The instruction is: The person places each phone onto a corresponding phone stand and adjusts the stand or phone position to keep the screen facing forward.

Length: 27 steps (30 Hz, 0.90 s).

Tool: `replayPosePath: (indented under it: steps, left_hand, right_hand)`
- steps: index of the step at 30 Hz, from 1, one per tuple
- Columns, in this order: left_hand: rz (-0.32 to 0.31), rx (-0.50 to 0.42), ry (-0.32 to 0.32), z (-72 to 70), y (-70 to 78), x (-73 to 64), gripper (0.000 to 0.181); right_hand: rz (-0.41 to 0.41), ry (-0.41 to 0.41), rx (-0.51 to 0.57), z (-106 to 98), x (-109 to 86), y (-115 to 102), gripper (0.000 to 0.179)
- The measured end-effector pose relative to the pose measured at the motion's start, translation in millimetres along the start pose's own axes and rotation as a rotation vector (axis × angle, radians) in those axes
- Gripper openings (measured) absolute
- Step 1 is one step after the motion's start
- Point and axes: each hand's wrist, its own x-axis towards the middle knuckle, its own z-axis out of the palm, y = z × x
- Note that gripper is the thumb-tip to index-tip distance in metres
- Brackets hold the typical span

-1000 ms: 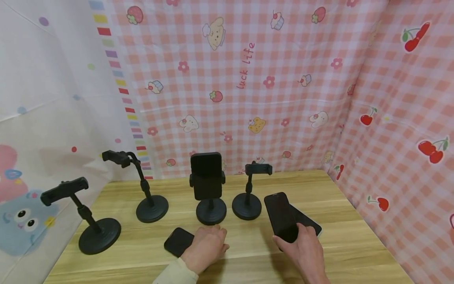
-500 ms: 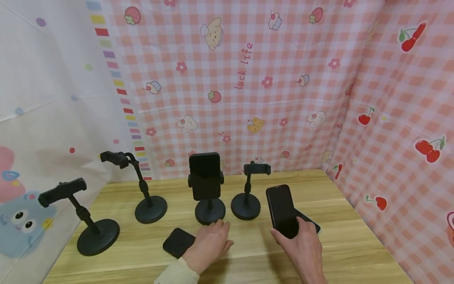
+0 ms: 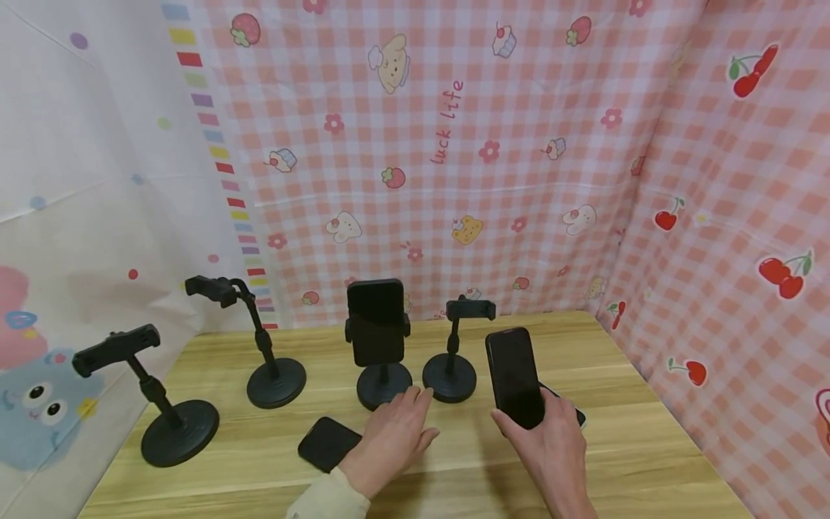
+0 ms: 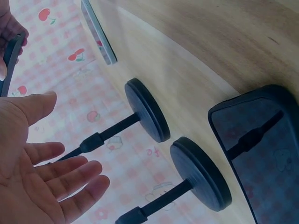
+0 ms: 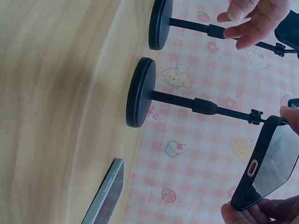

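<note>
My right hand (image 3: 551,450) grips a black-cased smartphone (image 3: 515,375) by its lower end, raised above the table and tilted, dark screen facing me. In the right wrist view thumb and fingers hold its opposite edges. A second phone with a pale edge (image 5: 107,193) lies on the table, partly hidden behind that hand in the head view. My left hand (image 3: 392,436) hovers over the table, fingers loosely extended, nothing in the palm. Beside its wrist lies another black phone (image 3: 327,442). Ahead, a phone stand (image 3: 384,387) holds an upright phone (image 3: 376,321); right of it stands an unloaded phone stand (image 3: 449,377).
Two more unloaded phone stands occupy the table's left side, one in front (image 3: 180,432) and one farther back (image 3: 277,382). A pink checked cloth (image 3: 415,144) hangs behind the wooden table (image 3: 622,461), and cloth also covers both sides.
The phone in my right hand has risen and tipped more upright. My left hand has moved slightly right and forward, its fingers spreading more.
</note>
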Motion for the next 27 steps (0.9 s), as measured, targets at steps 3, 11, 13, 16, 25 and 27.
replayPosePath:
  steps: [3,11,13,16,25,27]
  left_hand:
    - [-0.003,-0.012,0.002,-0.9,1.9,2.4,0.059]
    - [-0.011,-0.040,0.020,-4.5,7.5,9.8,0.063]
    - [-0.014,-0.043,0.028,-5.3,8.8,12.5,0.063]
    - [-0.011,-0.047,0.062,-6.4,10.6,16.2,0.064]
    - [-0.018,-0.100,0.165,-11.9,15.7,28.3,0.067]
    - [-0.023,-0.114,0.174,-13.5,16.9,31.6,0.068]
  right_hand:
    - [-0.002,0.004,0.004,-0.8,0.2,-1.5,0.107]
    - [-0.020,0.027,0.039,-3.0,0.3,-7.3,0.104]
    - [-0.032,0.036,0.052,-3.0,1.0,-9.0,0.101]
    - [-0.047,0.043,0.066,-2.6,2.4,-11.3,0.099]
    - [-0.121,0.089,0.076,-0.1,8.2,-21.8,0.093]
    - [-0.132,0.097,0.078,0.0,9.3,-24.5,0.092]
